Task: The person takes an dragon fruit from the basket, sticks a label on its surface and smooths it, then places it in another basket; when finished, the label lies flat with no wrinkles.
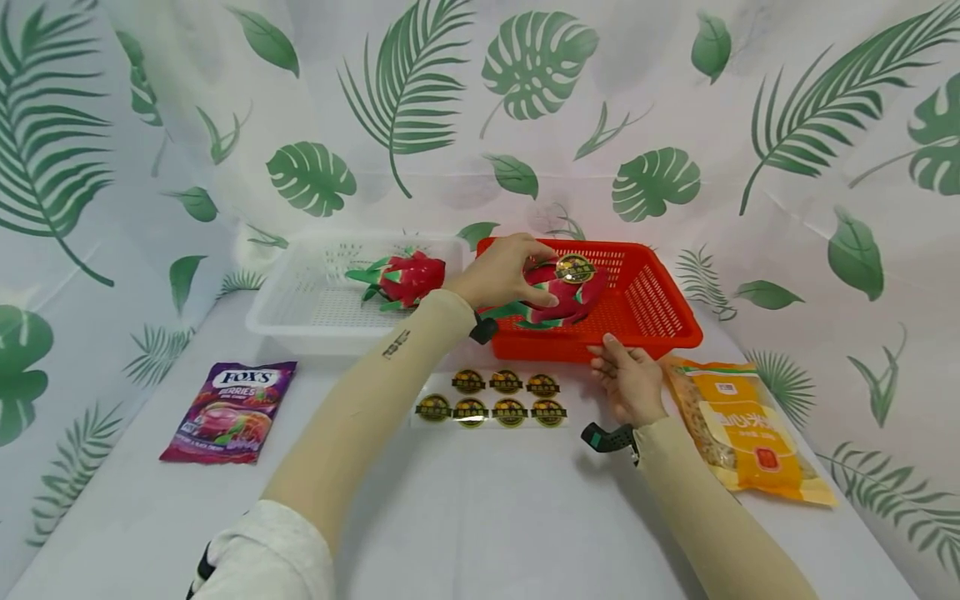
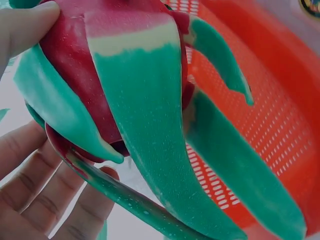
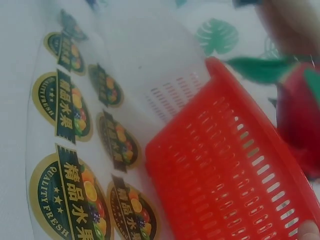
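My left hand (image 1: 498, 275) grips a dragon fruit (image 1: 566, 304), red with green leafy scales, above the red basket (image 1: 667, 329). A round black-and-gold fruit sticker (image 1: 575, 268) shows on its upper side. In the left wrist view, the thumb presses one side of the dragon fruit (image 2: 140, 110) and the fingers lie around the other. My right hand (image 1: 633, 383) is at the basket's front wall, fingers loosely bent, one fingertip near the rim; the right wrist view shows a fingertip by the red basket (image 3: 210, 175). A second dragon fruit (image 1: 411, 279) lies in the white basket (image 1: 300, 329).
A clear sheet of round stickers (image 1: 491, 408) lies in front of the baskets. A purple Fox's candy bag (image 1: 228, 412) is at left, and an orange-and-yellow food bag (image 1: 750, 429) at right. Leaf-patterned cloth (image 1: 450, 167) hangs behind.
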`<state>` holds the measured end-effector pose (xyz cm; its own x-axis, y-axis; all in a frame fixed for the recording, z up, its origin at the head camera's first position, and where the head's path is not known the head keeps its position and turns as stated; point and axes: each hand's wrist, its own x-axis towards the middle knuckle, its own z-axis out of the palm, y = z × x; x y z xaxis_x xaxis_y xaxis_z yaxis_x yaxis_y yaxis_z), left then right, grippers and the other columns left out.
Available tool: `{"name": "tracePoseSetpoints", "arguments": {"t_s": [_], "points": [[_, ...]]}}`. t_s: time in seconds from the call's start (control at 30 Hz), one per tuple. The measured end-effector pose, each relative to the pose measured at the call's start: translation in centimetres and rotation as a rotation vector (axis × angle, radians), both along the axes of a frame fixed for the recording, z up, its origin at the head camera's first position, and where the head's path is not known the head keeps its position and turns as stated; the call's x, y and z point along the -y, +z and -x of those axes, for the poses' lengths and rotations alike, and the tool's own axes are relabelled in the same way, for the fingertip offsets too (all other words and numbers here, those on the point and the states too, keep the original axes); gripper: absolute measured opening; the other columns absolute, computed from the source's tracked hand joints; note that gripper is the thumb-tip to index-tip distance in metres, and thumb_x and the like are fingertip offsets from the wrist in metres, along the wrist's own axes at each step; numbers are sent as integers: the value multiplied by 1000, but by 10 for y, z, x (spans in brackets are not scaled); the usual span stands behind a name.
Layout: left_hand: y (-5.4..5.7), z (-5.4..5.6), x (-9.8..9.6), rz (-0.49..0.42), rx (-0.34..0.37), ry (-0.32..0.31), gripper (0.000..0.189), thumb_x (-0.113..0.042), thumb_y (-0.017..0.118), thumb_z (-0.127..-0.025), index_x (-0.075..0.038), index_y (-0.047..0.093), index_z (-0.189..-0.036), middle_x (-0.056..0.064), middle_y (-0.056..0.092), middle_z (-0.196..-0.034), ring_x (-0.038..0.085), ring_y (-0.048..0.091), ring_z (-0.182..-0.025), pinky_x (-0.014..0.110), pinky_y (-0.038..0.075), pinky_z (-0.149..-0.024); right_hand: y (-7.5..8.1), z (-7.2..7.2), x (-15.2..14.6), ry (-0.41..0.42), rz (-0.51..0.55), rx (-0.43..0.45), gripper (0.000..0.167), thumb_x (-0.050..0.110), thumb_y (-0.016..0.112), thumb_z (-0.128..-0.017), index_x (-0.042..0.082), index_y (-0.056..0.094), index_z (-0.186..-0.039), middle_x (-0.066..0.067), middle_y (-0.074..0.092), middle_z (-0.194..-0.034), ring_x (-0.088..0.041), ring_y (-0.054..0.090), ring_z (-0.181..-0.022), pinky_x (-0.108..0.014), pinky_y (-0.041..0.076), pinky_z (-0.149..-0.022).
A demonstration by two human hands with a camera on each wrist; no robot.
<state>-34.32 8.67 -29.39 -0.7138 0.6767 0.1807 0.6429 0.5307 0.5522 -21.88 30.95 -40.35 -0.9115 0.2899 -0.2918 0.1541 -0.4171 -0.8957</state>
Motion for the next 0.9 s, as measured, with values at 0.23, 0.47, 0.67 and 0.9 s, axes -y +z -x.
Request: {"name": "tracePoseSetpoints", "arguments": {"t_s": [0.23, 0.47, 0.67, 0.9], "points": [[-4, 21, -30, 123, -53, 4, 74, -45, 85, -85, -16, 58, -148, 0, 59, -144, 15, 57, -125, 29, 48, -113, -1, 2, -2, -6, -12, 15, 29, 37, 71, -96, 13, 56, -102, 8, 80, -86, -9, 67, -71, -22, 60, -79], [-10, 29, -52, 252, -52, 6, 74, -45, 84, -86, -18, 56, -149, -2, 58, -140, 12, 57, -121, 29, 48, -112, -2, 1, -2, 7, -23, 35, 30, 38, 71, -96, 14, 55, -103, 9, 80, -86, -9, 66, -72, -21, 59, -80], [-24, 37, -71, 342, -61, 34, 72, -41, 83, -88, -17, 56, -150, -1, 58, -141, 13, 56, -126, 29, 46, -115, -5, 1, -5, 22, -57, 27, 32, 39, 69, -97, 13, 52, -106, 10, 80, -87, -8, 66, -72, -21, 60, -81], [-40, 46, -82, 426, -47, 132, 67, -40, 80, -91, -18, 55, -149, 0, 55, -146, 15, 55, -130, 33, 45, -116, -9, 1, -5, 13, -110, 32, 25, 35, 62, -104, 12, 54, -105, 12, 79, -85, -6, 65, -71, -19, 59, -77]]}}
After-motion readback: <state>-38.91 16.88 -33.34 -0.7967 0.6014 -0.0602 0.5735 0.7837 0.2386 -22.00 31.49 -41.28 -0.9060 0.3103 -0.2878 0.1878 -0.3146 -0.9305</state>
